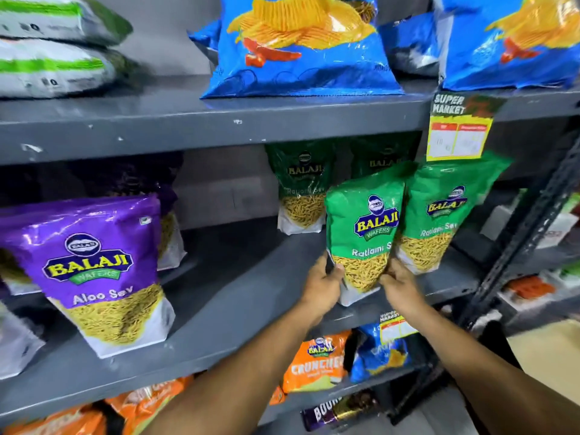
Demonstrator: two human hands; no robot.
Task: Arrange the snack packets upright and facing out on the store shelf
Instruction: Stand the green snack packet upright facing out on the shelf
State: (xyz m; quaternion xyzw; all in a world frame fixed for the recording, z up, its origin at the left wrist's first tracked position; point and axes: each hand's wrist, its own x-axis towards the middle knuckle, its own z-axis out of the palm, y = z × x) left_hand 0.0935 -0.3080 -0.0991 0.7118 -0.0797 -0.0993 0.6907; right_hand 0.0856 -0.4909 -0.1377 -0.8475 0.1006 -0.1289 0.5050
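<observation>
A green Ratlami Sev packet (364, 227) stands upright, label facing out, at the front of the grey middle shelf (238, 309). My left hand (323, 285) grips its lower left edge. My right hand (400, 285) grips its lower right corner. Beside it on the right stands a second green packet (439, 215), upright and facing out. Behind, in shadow, are two more green packets: one (301, 189) upright at the back, another (384, 158) dark and partly hidden. A purple Aloo Sev packet (100, 271) stands at the front left.
Blue chip bags (301, 45) sit on the upper shelf, grey-and-green sacks (53, 48) to their left. A yellow price tag (458, 130) hangs from the upper shelf edge. Orange and blue packets (317, 362) fill the lower shelf. A dark slotted upright (533, 227) bounds the right side.
</observation>
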